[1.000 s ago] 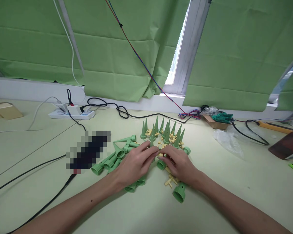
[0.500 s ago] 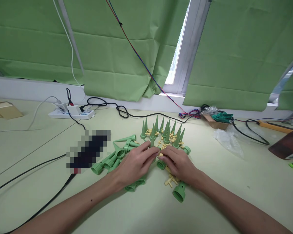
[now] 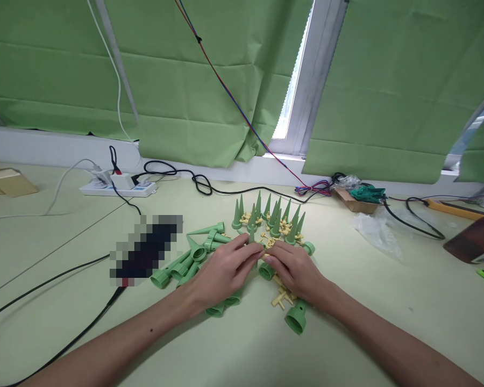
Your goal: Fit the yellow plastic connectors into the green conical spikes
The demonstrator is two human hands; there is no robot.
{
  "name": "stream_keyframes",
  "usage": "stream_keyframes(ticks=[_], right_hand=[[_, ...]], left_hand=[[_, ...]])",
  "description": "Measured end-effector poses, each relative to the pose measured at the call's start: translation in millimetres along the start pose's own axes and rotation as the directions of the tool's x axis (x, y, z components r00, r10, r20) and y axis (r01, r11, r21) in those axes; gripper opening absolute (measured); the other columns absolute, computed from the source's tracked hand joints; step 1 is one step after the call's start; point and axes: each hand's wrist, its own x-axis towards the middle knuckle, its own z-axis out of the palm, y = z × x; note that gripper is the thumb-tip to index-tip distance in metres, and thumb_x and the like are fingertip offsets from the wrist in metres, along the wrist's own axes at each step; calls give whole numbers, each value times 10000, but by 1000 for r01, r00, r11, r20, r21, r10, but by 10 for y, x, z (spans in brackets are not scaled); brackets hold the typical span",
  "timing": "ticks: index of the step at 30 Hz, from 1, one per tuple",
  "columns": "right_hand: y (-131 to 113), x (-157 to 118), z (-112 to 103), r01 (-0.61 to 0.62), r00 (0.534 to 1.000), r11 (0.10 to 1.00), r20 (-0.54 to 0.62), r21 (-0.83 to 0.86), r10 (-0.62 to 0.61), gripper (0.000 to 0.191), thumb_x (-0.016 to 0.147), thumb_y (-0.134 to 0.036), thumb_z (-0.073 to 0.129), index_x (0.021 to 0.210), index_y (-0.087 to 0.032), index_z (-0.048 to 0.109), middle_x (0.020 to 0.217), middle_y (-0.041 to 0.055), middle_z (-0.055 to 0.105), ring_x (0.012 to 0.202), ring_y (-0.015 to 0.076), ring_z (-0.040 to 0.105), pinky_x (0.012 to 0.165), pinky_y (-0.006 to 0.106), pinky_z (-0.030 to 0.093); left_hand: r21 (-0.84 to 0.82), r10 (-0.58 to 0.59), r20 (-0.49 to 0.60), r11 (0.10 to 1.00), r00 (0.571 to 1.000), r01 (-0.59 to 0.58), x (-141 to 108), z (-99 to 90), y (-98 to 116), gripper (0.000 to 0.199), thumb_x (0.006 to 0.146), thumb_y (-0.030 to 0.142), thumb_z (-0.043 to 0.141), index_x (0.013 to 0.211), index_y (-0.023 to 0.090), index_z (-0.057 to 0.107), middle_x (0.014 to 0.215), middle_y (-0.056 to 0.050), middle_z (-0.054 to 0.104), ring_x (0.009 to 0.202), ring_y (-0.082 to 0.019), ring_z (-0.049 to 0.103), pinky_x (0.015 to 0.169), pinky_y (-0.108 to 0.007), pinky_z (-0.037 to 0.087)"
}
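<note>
My left hand point(image 3: 226, 267) is closed around a green plastic watering spike point(image 3: 252, 235), whose pointed end rises above the fingers. Close against it, my right hand point(image 3: 299, 269) pinches at a small cream-yellow fitting point(image 3: 266, 256), mostly hidden by the fingertips. Loose yellow T-shaped fittings point(image 3: 281, 297) lie under and beside my right hand. A green cap end point(image 3: 296, 318) rests near my right wrist, and another green cap point(image 3: 267, 271) lies between the hands. To the left of my left hand is a pile of loose green spikes point(image 3: 181, 269).
Several green spikes with yellow fittings point(image 3: 276, 226) stand upright behind my hands. A blurred dark device point(image 3: 149, 250) with a cable lies at left. A power strip point(image 3: 119, 188) sits by the wall. Plastic bags point(image 3: 377, 236), a small box point(image 3: 357, 203) and a dark reddish container point(image 3: 474, 240) are at right.
My right fingers have shifted slightly to the right, showing more of the small yellow parts behind them. My left hand keeps its place with the green spike.
</note>
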Motion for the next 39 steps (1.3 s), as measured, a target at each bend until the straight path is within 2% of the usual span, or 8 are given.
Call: stream_keyframes(ticks=[7, 13, 20, 28, 31, 36, 39], right_hand=[[-40, 0, -21, 27, 998, 999, -56, 36, -25, 149, 993, -258, 473, 1100, -182, 544, 873, 54, 604, 749, 167, 556, 629, 277, 415], [-20, 0, 3, 78, 995, 995, -64, 57, -74, 127, 998, -183, 425, 1047, -194, 541, 884, 64, 607, 793, 179, 557, 665, 288, 438], [-6, -11, 11, 56, 998, 998, -42, 41, -55, 139, 1009, -225, 409, 969, -192, 538, 818, 45, 582, 705, 163, 516, 615, 275, 405], [21, -17, 27, 42, 999, 999, -34, -15, -42, 256, 1022, -264, 387, 825, -186, 530, 732, 23, 536, 627, 142, 462, 569, 266, 353], [2, -8, 18, 22, 999, 1000, -39, -16, -23, 249, 1022, -269, 391, 854, -182, 553, 743, 30, 563, 640, 144, 491, 577, 266, 367], [-42, -4, -9, -6, 999, 1000, -50, 15, 6, 142, 996, -274, 461, 1041, -185, 562, 810, 38, 621, 686, 155, 558, 605, 270, 410], [-42, -7, -11, 13, 998, 1000, -58, 19, -12, 116, 987, -241, 473, 1058, -189, 549, 844, 44, 632, 705, 157, 576, 608, 268, 419]], left_hand=[[-32, -33, -34, 999, 999, 32, 16, -3, -5, 176, 973, 145, 441, 1045, 170, 600, 837, -12, 514, 657, -96, 494, 570, -201, 395], [-1, -32, -24, 999, 999, 32, 4, 1, -3, 186, 978, 158, 422, 1044, 180, 595, 837, -15, 517, 635, -100, 477, 558, -209, 396], [26, 7, -15, 1000, 1000, -7, 3, 3, -5, 179, 982, 169, 425, 1030, 167, 598, 833, -20, 509, 652, -108, 481, 585, -222, 404], [29, 7, 3, 1000, 1000, -7, -10, 17, -15, 180, 982, 158, 426, 1035, 163, 599, 823, -19, 494, 672, -113, 477, 596, -227, 394], [29, 11, -9, 1000, 1000, -10, 1, 8, -6, 174, 981, 161, 430, 1028, 164, 597, 817, -15, 493, 656, -108, 470, 586, -222, 393], [4, -2, -29, 1000, 1000, 2, 11, -2, 2, 175, 980, 154, 425, 1041, 169, 588, 835, -18, 510, 632, -97, 470, 550, -204, 387], [9, -13, -40, 1000, 999, 13, 10, -5, 1, 182, 978, 158, 423, 1056, 177, 586, 841, -18, 517, 617, -92, 477, 535, -200, 387]])
